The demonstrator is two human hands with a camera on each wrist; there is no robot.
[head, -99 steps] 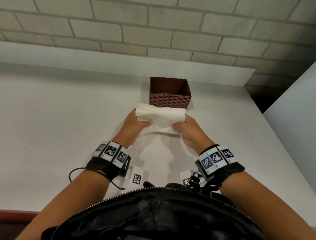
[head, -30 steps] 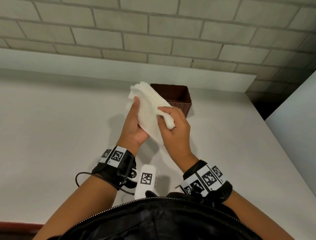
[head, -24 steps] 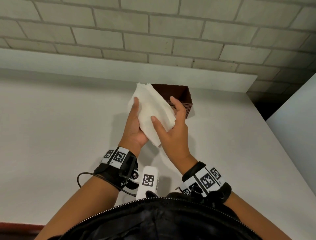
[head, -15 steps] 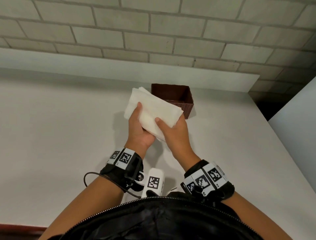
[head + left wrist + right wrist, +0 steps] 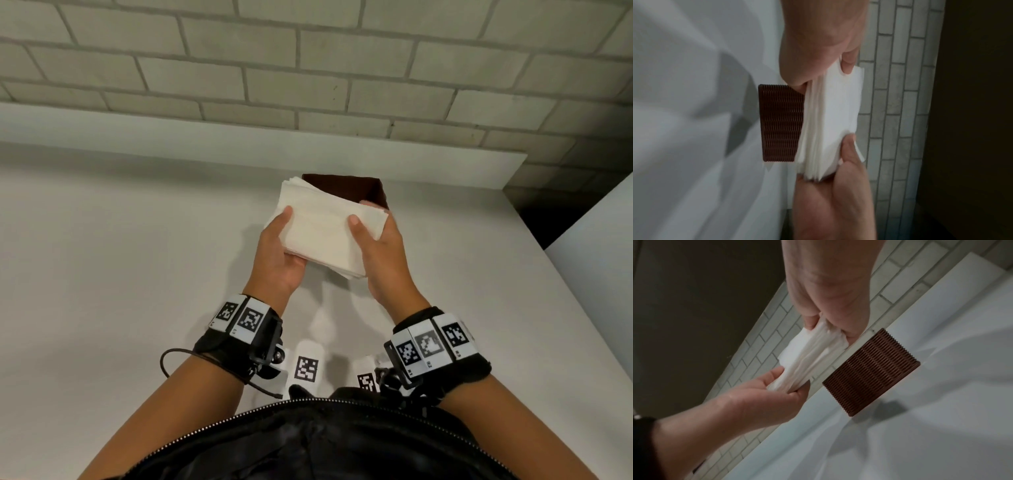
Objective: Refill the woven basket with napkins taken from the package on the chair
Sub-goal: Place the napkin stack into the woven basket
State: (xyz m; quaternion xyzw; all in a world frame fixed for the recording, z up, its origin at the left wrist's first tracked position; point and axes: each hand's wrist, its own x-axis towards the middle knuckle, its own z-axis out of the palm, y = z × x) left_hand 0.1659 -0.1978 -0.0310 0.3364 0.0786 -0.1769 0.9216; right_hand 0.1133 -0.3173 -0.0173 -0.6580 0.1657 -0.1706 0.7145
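Stack of white napkins (image 5: 325, 233) held flat between both hands above a white bench (image 5: 120, 274). Left hand (image 5: 279, 257) gripping the stack's left end, thumb on top, fingers curled beneath. Right hand (image 5: 383, 260) gripping the right end the same way, thumb pressed on the top sheet. Brown woven basket (image 5: 363, 188) standing on the bench just beyond the napkins, near a pale brick wall (image 5: 308, 68), its near side partly hidden by the stack. Napkins raised clear of the basket, not inside it.
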